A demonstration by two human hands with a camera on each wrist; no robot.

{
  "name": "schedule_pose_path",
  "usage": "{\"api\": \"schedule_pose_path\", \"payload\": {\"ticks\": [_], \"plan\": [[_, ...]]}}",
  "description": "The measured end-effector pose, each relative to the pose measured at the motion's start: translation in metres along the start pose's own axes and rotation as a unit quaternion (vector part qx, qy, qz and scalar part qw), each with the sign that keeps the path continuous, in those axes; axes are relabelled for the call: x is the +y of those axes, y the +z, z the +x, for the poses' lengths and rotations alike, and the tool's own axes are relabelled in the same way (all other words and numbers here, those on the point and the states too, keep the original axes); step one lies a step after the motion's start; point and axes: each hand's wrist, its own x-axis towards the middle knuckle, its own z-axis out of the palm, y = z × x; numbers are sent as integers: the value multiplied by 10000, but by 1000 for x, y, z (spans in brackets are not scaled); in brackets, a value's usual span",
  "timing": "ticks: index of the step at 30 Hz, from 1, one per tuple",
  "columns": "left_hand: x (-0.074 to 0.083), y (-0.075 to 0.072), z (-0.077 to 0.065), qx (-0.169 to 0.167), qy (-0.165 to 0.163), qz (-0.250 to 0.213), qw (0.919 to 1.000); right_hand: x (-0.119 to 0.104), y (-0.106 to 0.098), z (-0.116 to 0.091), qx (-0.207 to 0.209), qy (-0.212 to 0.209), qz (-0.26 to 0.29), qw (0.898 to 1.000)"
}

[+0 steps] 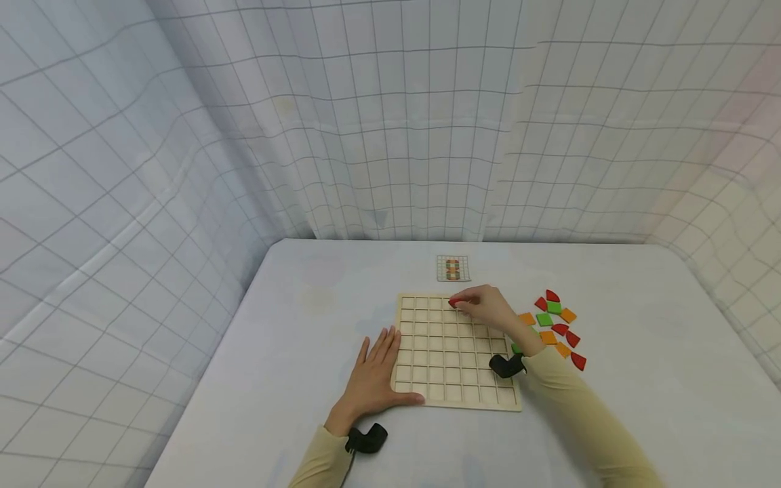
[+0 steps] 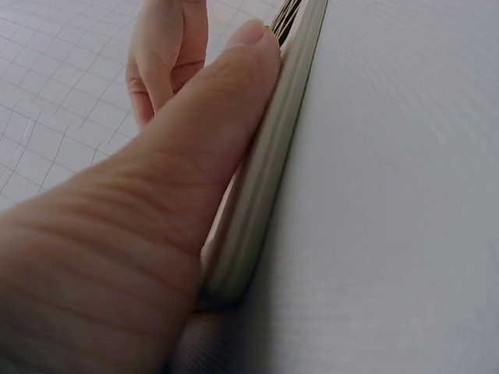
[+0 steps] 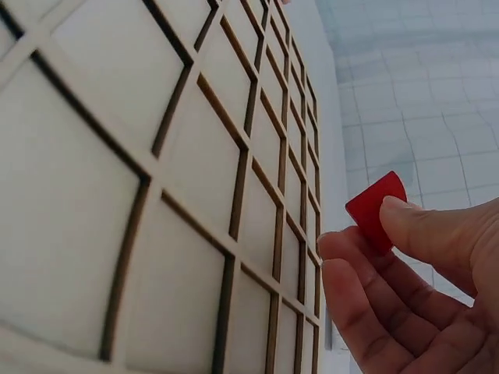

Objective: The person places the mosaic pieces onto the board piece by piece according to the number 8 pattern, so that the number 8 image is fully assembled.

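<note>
A pale wooden grid board with square cells lies flat on the table. My right hand is over its far edge and pinches a red quarter-round tile between thumb and fingers. In the right wrist view the tile stands tilted, beside the rows of cells. At the board's near left corner my left hand lies with fingers straight along the left side. Its thumb reaches over the near edge of the board in the left wrist view.
Right of the board lie several loose red, green and orange tiles, partly hidden by the right forearm. A small card with a printed grid pattern lies beyond the board. White gridded curtains surround the white table.
</note>
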Motion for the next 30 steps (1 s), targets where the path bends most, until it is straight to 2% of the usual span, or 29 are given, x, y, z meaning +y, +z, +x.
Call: {"api": "schedule_pose_path", "payload": {"ticks": [9, 16, 30], "plan": [[1, 1, 1, 27, -7, 26, 10000, -7, 18, 14, 38, 4, -284, 9996], [2, -1, 0, 55, 14, 13, 10000, -2, 24, 21, -182, -441, -306, 9984], [1, 0, 1, 53, -12, 1, 10000, -6, 26, 24, -433, 50, -121, 9990]]}}
